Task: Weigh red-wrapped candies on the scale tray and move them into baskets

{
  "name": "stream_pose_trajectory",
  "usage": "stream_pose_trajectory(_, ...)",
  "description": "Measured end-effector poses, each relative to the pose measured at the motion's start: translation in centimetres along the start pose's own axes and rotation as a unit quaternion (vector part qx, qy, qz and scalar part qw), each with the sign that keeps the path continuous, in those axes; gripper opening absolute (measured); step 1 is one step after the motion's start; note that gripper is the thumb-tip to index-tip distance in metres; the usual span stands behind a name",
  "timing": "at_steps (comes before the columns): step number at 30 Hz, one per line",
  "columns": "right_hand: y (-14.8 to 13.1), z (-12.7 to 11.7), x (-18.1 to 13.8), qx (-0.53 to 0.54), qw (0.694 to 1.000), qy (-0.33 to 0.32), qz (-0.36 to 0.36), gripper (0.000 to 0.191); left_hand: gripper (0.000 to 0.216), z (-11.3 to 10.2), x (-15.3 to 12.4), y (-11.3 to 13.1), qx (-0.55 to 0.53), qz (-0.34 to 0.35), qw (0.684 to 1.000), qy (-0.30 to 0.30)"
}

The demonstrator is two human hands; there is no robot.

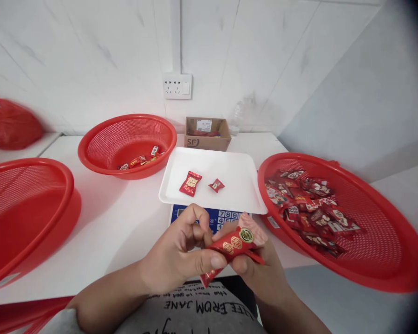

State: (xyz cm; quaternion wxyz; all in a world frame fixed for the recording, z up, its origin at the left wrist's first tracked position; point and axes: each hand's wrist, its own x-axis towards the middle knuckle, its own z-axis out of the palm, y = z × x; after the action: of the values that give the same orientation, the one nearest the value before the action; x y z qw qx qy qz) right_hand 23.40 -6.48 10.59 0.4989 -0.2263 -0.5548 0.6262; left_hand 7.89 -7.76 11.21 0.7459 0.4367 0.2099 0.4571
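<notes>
Aslant in both grips (181, 257) (269, 271), red packet (230, 246)

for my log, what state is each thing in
Red packet, held, tilted
Left hand, gripping red packet
Right hand, gripping red packet
White tray, two packets on it
Blue scale, partly covered
Cardboard box, open
Back basket, few packets inside
Right basket, many packets inside
Left basket, upright, partly seen

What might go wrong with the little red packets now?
The red packet could slip, because the left hand and right hand seem to grip it mostly with fingers.

Two small packets lie loose on the white tray, so a bump might slide them off.

The basket of packets seems to jut past the table edge; a push could tip it.
</notes>
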Motion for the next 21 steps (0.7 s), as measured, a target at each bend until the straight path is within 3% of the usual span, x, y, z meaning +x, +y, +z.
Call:
stream_pose_trajectory(4, -0.3, 0.3, 0.2, 0.037, 0.999, 0.024, 0.016, 0.018, 0.038, -0.2, 0.2, 0.1, 0.042, -0.042, 0.998, -0.032)
stream_pose_trajectory(8, -0.9, 0.6, 0.6, 0.023, 0.998, 0.042, 0.031, 0.02, 0.036, -0.5, 0.0, 0.2, 0.102, -0.051, 0.993, -0.023)
stream_pose_trajectory(12, -0.9, 0.7, 0.3, 0.016, 1.0, 0.023, 0.011, 0.024, 0.032, -0.4, 0.0, 0.4, 0.069, -0.066, 0.995, -0.037)
stream_pose_trajectory(21, -1.5, 0.4, -0.1, -0.017, 1.0, 0.01, -0.013, 0.023, 0.023, 0.2, -0.2, 0.7, 0.022, -0.005, 0.999, -0.032)
